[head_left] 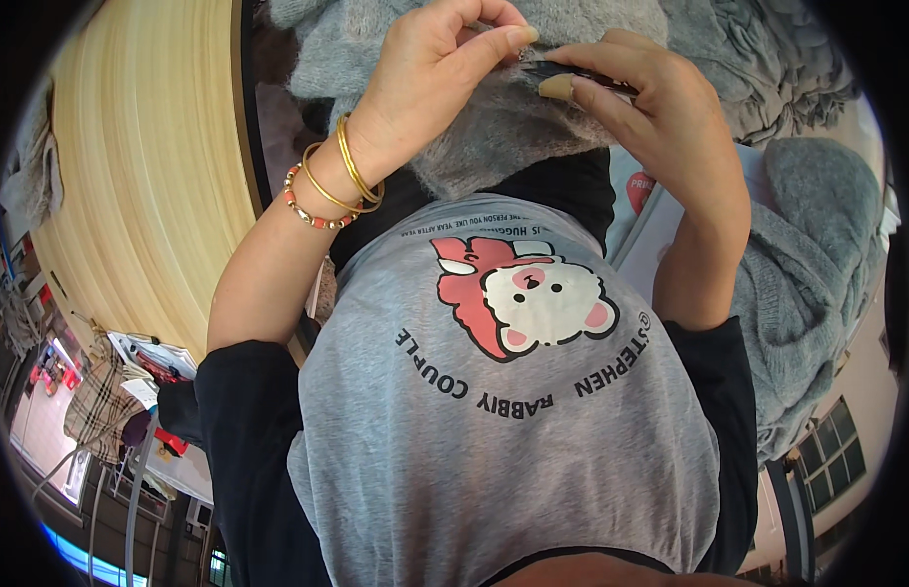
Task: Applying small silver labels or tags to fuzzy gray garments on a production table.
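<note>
A: Where's the work relative to the hands?
B: Fuzzy light-grey knit garment sits right under both, top centre, draped toward the lap. Left hand over its left part, right hand at its right.
A: What's around?
B: Heaped darker grey knits upper right. Thick folded grey knit by the right elbow. Pale wood-grain tabletop on the left, well apart from the hands. Gold metal bangles and an orange-and-gold beaded bracelet on the left wrist.
A: Anything in the way?
B: Fingers partly cover the working spot.
A: Grip?
B: Right: fingers and thumb clamped on a slim dark pointed hand tool, tip just beside the left fingertips; tan cover on that thumb. Tool type unclear. Left: thumb and index pinched together on a bit of the knit; exact bit too small to tell.
</note>
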Demonstrator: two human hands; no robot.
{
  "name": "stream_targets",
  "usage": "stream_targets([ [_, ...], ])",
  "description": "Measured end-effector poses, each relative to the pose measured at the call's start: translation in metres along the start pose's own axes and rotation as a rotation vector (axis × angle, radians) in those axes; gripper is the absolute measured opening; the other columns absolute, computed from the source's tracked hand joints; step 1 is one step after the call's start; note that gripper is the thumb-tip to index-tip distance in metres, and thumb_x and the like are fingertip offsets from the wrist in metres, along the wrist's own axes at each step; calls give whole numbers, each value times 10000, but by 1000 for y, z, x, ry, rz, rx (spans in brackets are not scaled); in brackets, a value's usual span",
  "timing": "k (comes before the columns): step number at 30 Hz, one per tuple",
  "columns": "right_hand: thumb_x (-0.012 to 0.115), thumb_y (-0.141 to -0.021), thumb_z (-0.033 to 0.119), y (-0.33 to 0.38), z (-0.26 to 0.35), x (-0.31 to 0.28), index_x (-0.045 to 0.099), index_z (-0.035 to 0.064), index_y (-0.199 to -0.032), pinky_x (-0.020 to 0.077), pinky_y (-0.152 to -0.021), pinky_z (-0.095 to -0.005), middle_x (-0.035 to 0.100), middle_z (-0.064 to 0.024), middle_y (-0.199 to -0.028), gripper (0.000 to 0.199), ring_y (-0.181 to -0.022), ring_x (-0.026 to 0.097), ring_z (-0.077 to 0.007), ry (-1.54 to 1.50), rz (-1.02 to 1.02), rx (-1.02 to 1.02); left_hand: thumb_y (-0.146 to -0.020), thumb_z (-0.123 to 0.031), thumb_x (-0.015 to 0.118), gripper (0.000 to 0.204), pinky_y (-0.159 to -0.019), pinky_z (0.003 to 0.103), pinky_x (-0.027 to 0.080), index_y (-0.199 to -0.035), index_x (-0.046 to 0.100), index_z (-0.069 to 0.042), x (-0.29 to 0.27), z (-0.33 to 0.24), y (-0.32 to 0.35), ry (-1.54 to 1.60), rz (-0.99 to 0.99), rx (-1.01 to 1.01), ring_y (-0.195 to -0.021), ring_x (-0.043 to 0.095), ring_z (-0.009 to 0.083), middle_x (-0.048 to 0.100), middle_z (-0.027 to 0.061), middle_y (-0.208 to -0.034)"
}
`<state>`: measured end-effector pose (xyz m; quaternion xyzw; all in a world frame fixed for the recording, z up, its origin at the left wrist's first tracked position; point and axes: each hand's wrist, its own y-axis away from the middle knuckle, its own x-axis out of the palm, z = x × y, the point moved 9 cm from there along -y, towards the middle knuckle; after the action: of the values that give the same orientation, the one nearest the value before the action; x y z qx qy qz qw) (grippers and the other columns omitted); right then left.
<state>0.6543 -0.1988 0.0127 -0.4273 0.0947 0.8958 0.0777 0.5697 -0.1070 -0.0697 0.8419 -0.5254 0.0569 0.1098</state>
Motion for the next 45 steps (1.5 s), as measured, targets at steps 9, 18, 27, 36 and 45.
stream_targets([
  [9, 697, -811, 29, 6, -1, 7, 716, 32, -1108, 431, -608, -269, 546, -30, -749, 298, -689, 548, -112, -121, 139, -45, -1003, -138, 586, 114, -696, 204, 457, -1003, 604, -25, -4, 7, 6, 77, -25, -112, -768, 541, 52, 604, -11, -854],
  [18, 684, -838, 8, 9, -9, 1, 711, 33, -1147, 406, -612, -242, 535, -13, -802, 311, -693, 516, -82, -193, 81, -32, -1007, -147, 580, 123, -713, 202, 456, -1024, 596, -26, -5, 9, 4, 58, -3, -65, -779, 544, 57, 610, -2, -865],
  [27, 653, -896, 45, 0, -13, -1, 712, 24, -1131, 389, -546, -222, 537, 5, -778, 243, -641, 503, -64, -173, -36, -56, -1011, -129, 562, 110, -702, 201, 454, -1030, 571, -21, -2, -5, 8, -25, -17, 21, -776, 541, 51, 594, -8, -868],
  [36, 669, -886, 66, -2, -14, 3, 715, 12, -1085, 427, -523, -242, 586, -25, -771, 211, -636, 549, -85, -155, 37, 47, -992, -79, 572, 71, -682, 210, 476, -1013, 578, -12, 5, -20, 11, -185, -1, 112, -766, 563, 57, 588, 5, -882],
  [45, 673, -881, 57, -1, -11, -1, 723, 22, -1080, 425, -507, -253, 584, -26, -766, 208, -603, 547, -94, -153, 31, 64, -987, -88, 582, 79, -654, 215, 474, -987, 585, -9, 6, -25, 10, -261, 14, 98, -737, 568, 64, 574, 16, -852],
])
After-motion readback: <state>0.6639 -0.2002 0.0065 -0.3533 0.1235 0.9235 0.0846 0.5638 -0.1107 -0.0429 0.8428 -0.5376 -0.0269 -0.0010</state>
